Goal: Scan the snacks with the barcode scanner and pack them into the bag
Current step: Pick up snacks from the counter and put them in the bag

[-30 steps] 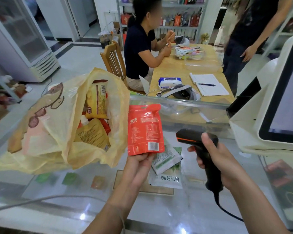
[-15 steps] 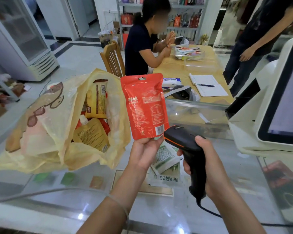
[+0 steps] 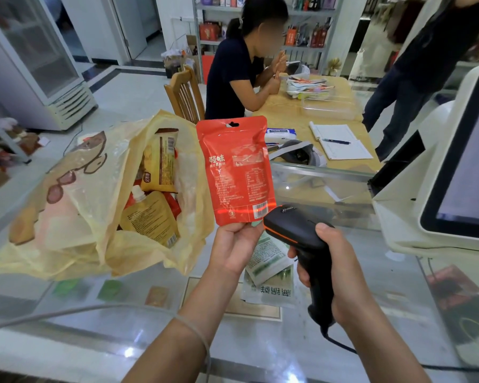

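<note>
We find the left hand [image 3: 234, 244] pinching the red pouch [image 3: 237, 172] upright by its bottom edge beside the open bag [image 3: 94, 203], the right hand [image 3: 340, 272] wrapped round the scanner [image 3: 296, 230] (beam across the barcode [image 3: 260, 210]); we judge a wobble could spoil the read.

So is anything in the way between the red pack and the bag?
Nothing visible. The left hand holds the red pack upright right beside the bag, whose mouth gapes open. Some snacks already lie inside, but the opening looks free.
</note>
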